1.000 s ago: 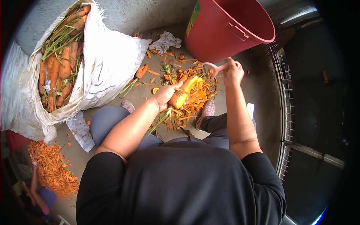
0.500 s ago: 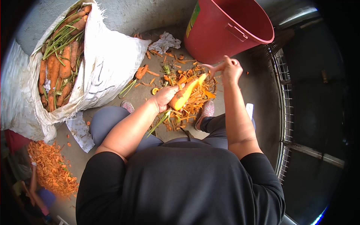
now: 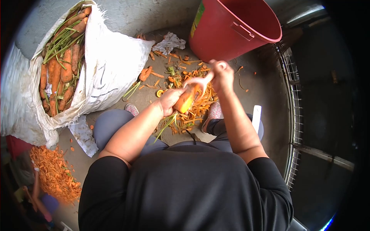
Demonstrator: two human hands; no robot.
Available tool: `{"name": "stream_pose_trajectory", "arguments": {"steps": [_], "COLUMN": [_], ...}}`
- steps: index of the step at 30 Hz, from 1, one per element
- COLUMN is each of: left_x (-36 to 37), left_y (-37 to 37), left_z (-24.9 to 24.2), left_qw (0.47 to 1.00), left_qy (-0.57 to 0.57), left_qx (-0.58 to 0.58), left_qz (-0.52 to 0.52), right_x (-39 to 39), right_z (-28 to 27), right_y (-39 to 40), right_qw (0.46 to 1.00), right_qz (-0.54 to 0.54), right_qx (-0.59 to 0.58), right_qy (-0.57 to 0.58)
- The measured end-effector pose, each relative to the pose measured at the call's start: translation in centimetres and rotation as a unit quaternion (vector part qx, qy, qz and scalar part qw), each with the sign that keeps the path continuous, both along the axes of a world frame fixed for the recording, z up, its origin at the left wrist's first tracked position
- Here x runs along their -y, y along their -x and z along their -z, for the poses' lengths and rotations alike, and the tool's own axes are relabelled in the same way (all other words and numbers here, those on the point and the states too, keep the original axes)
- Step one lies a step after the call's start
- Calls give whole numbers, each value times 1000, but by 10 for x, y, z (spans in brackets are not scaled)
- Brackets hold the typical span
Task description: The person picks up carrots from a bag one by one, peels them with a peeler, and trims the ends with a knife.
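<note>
My left hand (image 3: 170,101) is closed round the thick end of a carrot (image 3: 186,104), whose green stalks (image 3: 168,124) hang below the fist. Bright orange peeled flesh shows on the near side of it, with a darker skin patch by the fingers. In my right hand (image 3: 223,79) is a pale pink peeler (image 3: 201,81), gripped by its handle. The peeler's head lies over the carrot near my left fingers and hides its far end. Beneath both hands a heap of carrot peelings (image 3: 200,111) covers the floor between my feet.
A white sack (image 3: 111,61) full of unpeeled carrots (image 3: 66,65) leans at the left. A red bucket (image 3: 227,40) stands ahead. Another pile of peelings (image 3: 56,173) lies lower left, beside another person's arm (image 3: 37,192). Wire mesh (image 3: 295,100) runs along the right.
My right hand has brought the peeler leftward and toward me, from beyond the carrot's tip to over its body. My left hand keeps its hold in nearly the same place.
</note>
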State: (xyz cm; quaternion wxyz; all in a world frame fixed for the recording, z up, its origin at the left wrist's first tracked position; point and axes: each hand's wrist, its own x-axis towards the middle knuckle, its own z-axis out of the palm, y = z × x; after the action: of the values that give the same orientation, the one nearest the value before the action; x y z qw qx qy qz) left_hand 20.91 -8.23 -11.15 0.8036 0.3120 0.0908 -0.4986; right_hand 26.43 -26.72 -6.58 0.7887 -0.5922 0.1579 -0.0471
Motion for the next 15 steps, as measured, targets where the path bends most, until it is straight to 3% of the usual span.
{"name": "stream_pose_trajectory", "arguments": {"steps": [2,4,7,10,11,12,14,15], "left_x": [3,2,1,0,7,12,1,3], "left_y": [5,2,-3,-4,-4,-4,5,2], "left_z": [-14,-18,-6,-5,-9,-14,-18,-12], "left_qw": [1000,999,1000,1000,997,989,997,999], "left_qy": [11,24,17,8,-31,15,-8,-14], "left_qx": [-2,-8,-19,18,-14,-114,72,6], "left_qz": [23,27,-12,-24,-73,-95,-18,33], "right_x": [52,82,71,0,-15,-22,-5,5], "right_z": [31,25,5,-27,-23,-21,-4,-10], "right_y": [-39,-45,-29,18,30,37,15,1], "right_qw": [976,964,988,1000,999,995,997,1000], "right_qz": [165,248,149,1,-46,-92,-57,14], "right_qx": [14,-26,0,-3,9,18,20,22], "right_qy": [144,92,-31,-1,2,23,41,17]}}
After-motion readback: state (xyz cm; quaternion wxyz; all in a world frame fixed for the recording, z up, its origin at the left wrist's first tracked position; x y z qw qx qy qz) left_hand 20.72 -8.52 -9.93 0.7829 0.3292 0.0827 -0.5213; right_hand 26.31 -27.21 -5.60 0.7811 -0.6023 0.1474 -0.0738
